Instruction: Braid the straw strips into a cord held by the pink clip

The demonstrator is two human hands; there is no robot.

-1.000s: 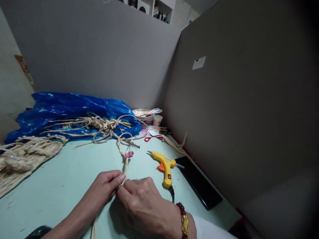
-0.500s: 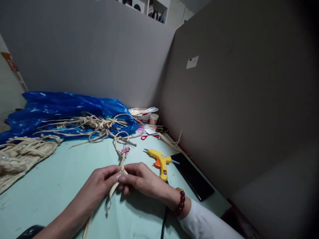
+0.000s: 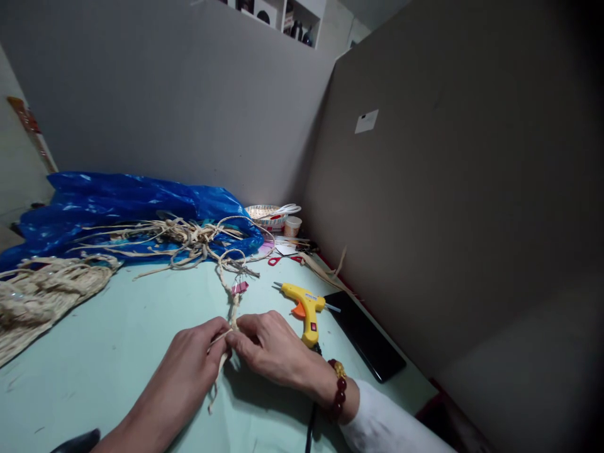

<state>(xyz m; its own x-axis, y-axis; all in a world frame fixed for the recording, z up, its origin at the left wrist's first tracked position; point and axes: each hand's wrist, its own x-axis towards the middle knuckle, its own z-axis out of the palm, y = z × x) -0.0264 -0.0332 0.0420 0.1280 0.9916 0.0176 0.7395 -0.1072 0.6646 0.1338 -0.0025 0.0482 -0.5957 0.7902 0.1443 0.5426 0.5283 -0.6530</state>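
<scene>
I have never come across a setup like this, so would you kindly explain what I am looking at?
There is no machine here: you see a person's bare left hand and right hand. The view comes from a camera worn on the person's head, looking forward and down. Between their fingertips both hands hold a pale cord, with a pink clip on it just beyond them. On the pale green table lie a yellow glue gun and a flat black device to the right, a woven piece to the left, and blue plastic with loose strands behind.
</scene>
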